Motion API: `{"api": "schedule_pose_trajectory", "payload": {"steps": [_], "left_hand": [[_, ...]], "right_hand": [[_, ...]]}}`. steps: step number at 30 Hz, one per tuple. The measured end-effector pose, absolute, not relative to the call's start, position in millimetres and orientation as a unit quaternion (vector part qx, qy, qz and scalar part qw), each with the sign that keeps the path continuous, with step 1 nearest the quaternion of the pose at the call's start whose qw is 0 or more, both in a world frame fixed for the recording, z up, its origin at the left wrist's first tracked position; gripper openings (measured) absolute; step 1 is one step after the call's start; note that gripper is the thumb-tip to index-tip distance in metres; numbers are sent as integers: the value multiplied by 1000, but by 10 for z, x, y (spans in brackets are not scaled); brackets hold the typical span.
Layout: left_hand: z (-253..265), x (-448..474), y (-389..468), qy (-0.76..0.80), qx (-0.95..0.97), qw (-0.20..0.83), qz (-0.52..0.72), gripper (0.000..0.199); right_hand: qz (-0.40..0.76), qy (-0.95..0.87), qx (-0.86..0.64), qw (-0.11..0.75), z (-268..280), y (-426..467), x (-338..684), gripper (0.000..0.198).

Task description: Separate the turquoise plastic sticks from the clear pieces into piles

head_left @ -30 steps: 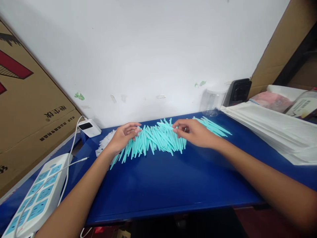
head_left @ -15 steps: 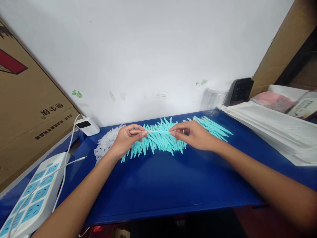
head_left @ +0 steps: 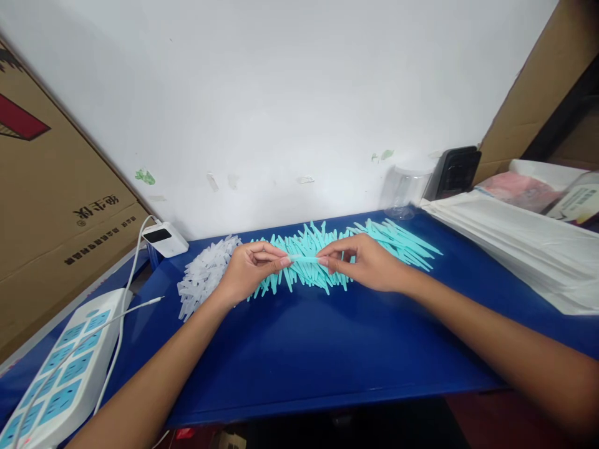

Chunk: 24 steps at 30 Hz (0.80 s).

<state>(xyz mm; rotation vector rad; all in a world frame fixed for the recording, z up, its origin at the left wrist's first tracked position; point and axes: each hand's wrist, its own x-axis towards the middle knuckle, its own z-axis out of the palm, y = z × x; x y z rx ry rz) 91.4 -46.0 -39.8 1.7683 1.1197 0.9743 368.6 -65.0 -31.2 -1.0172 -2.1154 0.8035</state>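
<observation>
Above the pile, my left hand [head_left: 255, 267] pinches a pale translucent piece [head_left: 294, 257], which looks like a small plastic cap. My right hand [head_left: 362, 262] is closed, thumb and fingertips pinching a slim turquoise plastic stick [head_left: 309, 259]. The two pieces meet end to end in one line between my hands; how far one sits inside the other is too small to tell. Behind and below lies a heap of similar turquoise sticks [head_left: 309, 237]. By my left wrist is a pile of translucent caps [head_left: 201, 277]. More turquoise sticks [head_left: 402, 242] lie beyond my right hand.
The blue table [head_left: 299, 355] meets a white wall. A clear plastic container [head_left: 406, 193] stands at the back right, near a black object [head_left: 458, 173] and stacked white sheets [head_left: 510, 243]. Left are a white device [head_left: 166, 239], cables, a power strip [head_left: 70, 368] and a cardboard box [head_left: 56, 187].
Both hands have come slightly lower, and my left hand has shifted right, closer to my right hand. The stretch of cap and stick showing between them is shorter.
</observation>
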Motion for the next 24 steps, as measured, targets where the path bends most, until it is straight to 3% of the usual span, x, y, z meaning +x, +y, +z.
{"api": "schedule_pose_trajectory", "payload": {"steps": [4, 7, 9, 11, 16, 19, 24], "left_hand": [[-346, 756, -370, 499, 768, 183, 357, 37], [-303, 556, -272, 572, 782, -24, 248, 34], [-280, 421, -211, 613, 764, -95, 180, 32], [-263, 309, -163, 640, 745, -133, 137, 31], [-254, 165, -109, 676, 716, -163, 65, 30], [-265, 147, -103, 685, 710, -156, 49, 31], [-291, 131, -92, 689, 707, -152, 41, 37]], "right_hand": [[129, -771, -539, 314, -272, -469, 3935, 25], [-7, -693, -689, 210, -261, -301, 4204, 20], [-29, -662, -737, 133, -271, -225, 4339, 22], [-36, -658, -746, 98, -286, -193, 4395, 23], [18, -689, -704, 172, -322, -249, 4205, 26], [98, -710, -688, 120, -380, -308, 4033, 30], [104, -723, -681, 45, -464, -322, 3966, 32]]}}
